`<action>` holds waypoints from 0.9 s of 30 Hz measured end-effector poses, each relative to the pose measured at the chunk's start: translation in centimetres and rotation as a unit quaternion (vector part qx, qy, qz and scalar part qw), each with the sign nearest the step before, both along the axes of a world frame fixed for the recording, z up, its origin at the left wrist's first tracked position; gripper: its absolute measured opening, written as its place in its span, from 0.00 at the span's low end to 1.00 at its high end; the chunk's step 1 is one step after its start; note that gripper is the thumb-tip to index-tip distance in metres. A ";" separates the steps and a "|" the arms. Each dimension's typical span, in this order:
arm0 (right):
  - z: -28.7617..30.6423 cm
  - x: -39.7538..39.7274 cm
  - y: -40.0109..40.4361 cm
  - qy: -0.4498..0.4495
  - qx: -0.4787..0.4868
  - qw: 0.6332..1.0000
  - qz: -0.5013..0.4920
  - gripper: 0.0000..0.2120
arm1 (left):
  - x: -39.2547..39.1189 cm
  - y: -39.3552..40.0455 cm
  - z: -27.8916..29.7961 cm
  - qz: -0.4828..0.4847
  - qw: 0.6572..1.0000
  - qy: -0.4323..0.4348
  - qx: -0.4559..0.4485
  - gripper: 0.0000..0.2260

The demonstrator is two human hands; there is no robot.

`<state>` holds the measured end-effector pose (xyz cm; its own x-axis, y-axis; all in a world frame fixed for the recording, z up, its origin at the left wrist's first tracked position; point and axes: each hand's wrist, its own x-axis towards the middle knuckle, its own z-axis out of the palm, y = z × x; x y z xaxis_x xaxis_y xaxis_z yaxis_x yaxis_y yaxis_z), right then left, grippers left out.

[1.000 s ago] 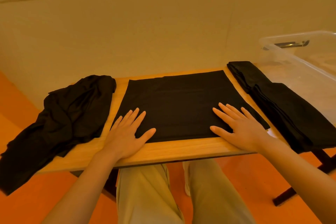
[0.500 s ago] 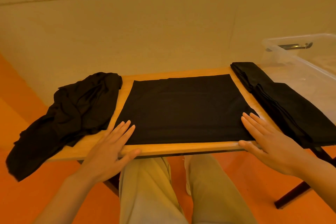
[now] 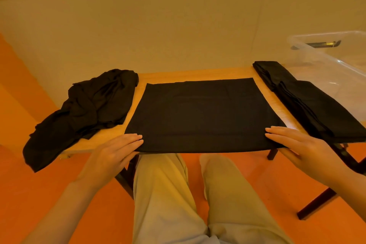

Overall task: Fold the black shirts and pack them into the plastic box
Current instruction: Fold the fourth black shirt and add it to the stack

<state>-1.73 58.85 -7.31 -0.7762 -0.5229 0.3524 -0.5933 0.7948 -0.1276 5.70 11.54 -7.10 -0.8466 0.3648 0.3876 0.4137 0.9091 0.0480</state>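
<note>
Shirt (image 3: 204,115), folded to a flat black rectangle, lies in the middle of the table (image 3: 198,74), its near edge reaching the table's near edge. Left hand (image 3: 112,154) grips the near left corner, fingers straight and together on top of the cloth; the thumb is hidden, so I cannot tell if it is under the cloth. Right hand (image 3: 299,144) does likewise at the near right corner, fingers flat and together on top. A crumpled pile (image 3: 85,111) of black cloth sits at the table's left end and hangs over the edge. A folded stack (image 3: 309,103) lies at the right end, beside the clear box (image 3: 324,53). Tan trousers (image 3: 178,194) show below over an orange floor (image 3: 29,164).
</note>
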 end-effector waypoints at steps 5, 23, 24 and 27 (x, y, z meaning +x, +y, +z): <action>1.5 0.6 0.4 -0.027 -0.057 0.998 0.020 0.23 | 0.2 -0.4 0.8 -0.010 0.999 0.024 0.036 0.18; 7.7 -5.3 0.3 -0.168 -0.359 0.910 -0.126 0.07 | -4.5 -1.4 5.7 0.123 0.919 0.017 0.375 0.08; 8.0 -6.0 0.2 -0.183 -0.373 0.900 -0.127 0.03 | -5.0 -1.6 6.0 0.129 0.914 0.007 0.384 0.08; 8.7 -8.4 0.0 -0.223 -0.399 0.879 -0.139 0.05 | -6.6 -1.7 7.1 0.134 0.902 -0.020 0.410 0.07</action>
<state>-10.12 58.90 1.36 -0.9887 -0.0165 0.1489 -0.1402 0.4534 -0.8802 -0.91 9.89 0.00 -0.8811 -0.2509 0.4010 0.1673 0.6276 0.7603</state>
